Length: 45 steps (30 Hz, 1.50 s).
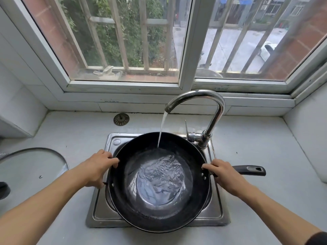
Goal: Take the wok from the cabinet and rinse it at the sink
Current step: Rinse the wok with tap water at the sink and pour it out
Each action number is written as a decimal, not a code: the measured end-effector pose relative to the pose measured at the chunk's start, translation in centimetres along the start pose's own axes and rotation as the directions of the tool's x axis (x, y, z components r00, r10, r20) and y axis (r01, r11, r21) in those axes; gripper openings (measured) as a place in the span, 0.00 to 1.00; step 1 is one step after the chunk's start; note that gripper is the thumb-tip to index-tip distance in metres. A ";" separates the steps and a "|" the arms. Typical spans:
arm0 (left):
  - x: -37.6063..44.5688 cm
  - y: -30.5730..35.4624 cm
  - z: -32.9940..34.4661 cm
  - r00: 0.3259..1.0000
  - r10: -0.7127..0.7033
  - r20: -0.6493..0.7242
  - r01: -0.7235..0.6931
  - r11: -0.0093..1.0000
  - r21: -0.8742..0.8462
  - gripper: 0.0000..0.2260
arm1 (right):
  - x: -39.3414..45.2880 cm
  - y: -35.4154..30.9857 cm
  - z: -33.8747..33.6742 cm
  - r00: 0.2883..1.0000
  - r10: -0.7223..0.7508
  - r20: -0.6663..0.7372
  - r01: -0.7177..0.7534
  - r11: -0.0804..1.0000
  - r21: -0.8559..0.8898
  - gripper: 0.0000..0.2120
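Observation:
The black wok (134, 156) sits over the steel sink (99, 214), its long black handle (249, 170) pointing right. Water runs from the chrome faucet (210, 103) in a thin stream onto the wok's far inner wall and pools, rippling, in the bottom. My left hand (98, 167) grips the wok's left rim at its small side handle, fingers curled over the edge. My right hand (223, 174) grips the right rim where the long handle joins, fingers over the edge.
A glass lid (33, 167) lies on the white counter at the left. A round metal sink strainer (121, 119) rests on the counter behind the sink. The faucet's lever (186, 128) stands by the wok's far rim. A window sill runs along the back.

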<state>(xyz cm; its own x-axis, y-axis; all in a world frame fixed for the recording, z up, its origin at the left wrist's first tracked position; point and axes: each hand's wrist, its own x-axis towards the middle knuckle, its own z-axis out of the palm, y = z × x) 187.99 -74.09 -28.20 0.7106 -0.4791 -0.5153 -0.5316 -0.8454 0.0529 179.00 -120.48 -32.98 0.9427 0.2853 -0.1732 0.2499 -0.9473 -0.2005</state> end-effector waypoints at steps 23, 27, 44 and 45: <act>3.9 -0.1 0.5 0.952 0.223 -0.211 -0.264 0.946 -0.187 0.28 | -3.9 -0.9 -10.6 0.973 -0.038 -0.227 -0.029 0.958 -0.284 0.32; 5.0 0.4 0.3 0.933 0.247 -0.261 -0.301 0.934 -0.192 0.29 | -4.6 -1.2 -12.2 0.968 -0.056 -0.246 -0.033 0.938 -0.345 0.30; 8.4 0.9 0.4 0.895 0.245 -0.373 -0.342 0.914 -0.219 0.30 | -5.3 -4.5 -15.8 0.952 -0.039 -0.304 -0.114 0.876 -0.469 0.28; 8.5 1.0 0.3 0.893 0.242 -0.380 -0.341 0.915 -0.218 0.31 | -5.4 -5.0 -16.2 0.949 -0.043 -0.311 -0.118 0.869 -0.480 0.27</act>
<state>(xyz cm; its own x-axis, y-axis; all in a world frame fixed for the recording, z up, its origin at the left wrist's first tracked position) 193.34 -78.95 -32.78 0.6811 -0.7220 -0.1219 -0.6280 -0.6615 0.4100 176.29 -119.64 -15.42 0.9532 0.2659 0.1442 0.2119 -0.9272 0.3089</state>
